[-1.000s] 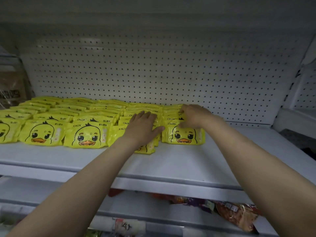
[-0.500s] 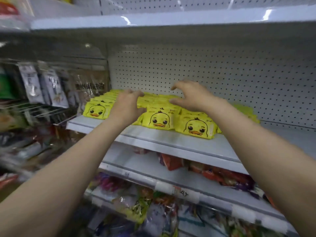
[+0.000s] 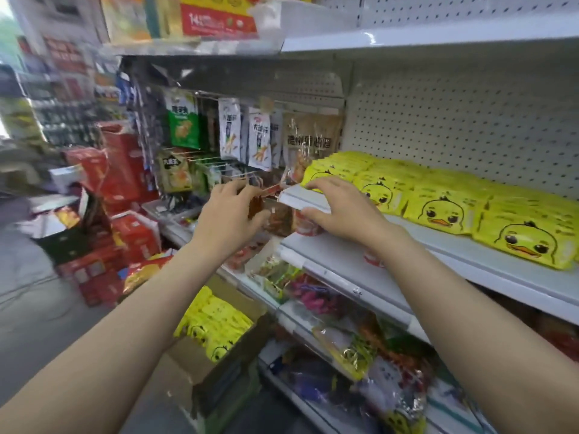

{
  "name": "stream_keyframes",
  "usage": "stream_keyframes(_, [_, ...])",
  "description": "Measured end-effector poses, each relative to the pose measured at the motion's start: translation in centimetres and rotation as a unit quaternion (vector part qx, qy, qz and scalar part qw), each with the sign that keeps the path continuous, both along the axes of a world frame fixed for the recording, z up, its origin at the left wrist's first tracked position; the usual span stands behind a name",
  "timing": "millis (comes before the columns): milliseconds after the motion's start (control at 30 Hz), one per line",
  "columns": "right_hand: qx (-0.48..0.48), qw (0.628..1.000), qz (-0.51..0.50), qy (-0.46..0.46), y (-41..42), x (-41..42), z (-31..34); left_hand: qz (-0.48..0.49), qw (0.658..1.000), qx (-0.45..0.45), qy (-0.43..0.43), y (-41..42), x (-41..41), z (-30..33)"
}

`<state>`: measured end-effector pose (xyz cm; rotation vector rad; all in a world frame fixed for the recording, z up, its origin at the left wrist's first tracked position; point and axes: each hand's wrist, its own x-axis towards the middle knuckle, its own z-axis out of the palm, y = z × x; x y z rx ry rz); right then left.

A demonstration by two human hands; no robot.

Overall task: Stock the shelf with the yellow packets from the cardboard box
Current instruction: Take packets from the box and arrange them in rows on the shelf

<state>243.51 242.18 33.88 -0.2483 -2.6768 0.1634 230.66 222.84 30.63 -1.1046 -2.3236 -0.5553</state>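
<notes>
Duck-printed yellow packets (image 3: 438, 205) line the shelf (image 3: 360, 261); more fill the cardboard box (image 3: 216, 349) at seven o'clock. Both the left hand (image 3: 230, 214) and the right hand (image 3: 341, 208) hang empty, fingers loosely curled, apparently clear of the shelf edge. A careless reach down could snag the hanging snack bags (image 3: 250, 136).

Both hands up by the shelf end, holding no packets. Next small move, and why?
Probably lower the left hand to the cardboard box and grab more yellow packets. Neither it nor the right hand, which rests at the end of the shelf, holds a packet, the box has stock left, and bare shelf shows in front of the rows.
</notes>
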Motion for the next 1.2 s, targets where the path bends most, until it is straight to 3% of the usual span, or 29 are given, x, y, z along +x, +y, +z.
stream_keyframes(267, [-0.001, 0.998, 0.053, -0.026, -5.2, -12.5, -2.5, 0.055, 0.998, 0.000, -0.006, -5.7, -9.0, -2.8])
stream_keyframes(733, [-0.042, 0.991, 0.083, -0.098, -7.3, -36.6, -6.5, 0.111, 0.987, -0.096, -0.065, -8.1, -30.3, -5.8])
stream_keyframes(933, [-0.059, 0.982, 0.069, -0.167, -6.7, -42.1, -11.0, 0.093, 0.981, -0.114, -0.124, -7.2, -35.8, -10.0])
stream_keyframes(1200, [-0.126, 0.959, 0.006, -0.253, -5.6, -47.8, -21.3, 0.043, 0.954, -0.207, -0.212, -6.4, -43.4, -19.9])
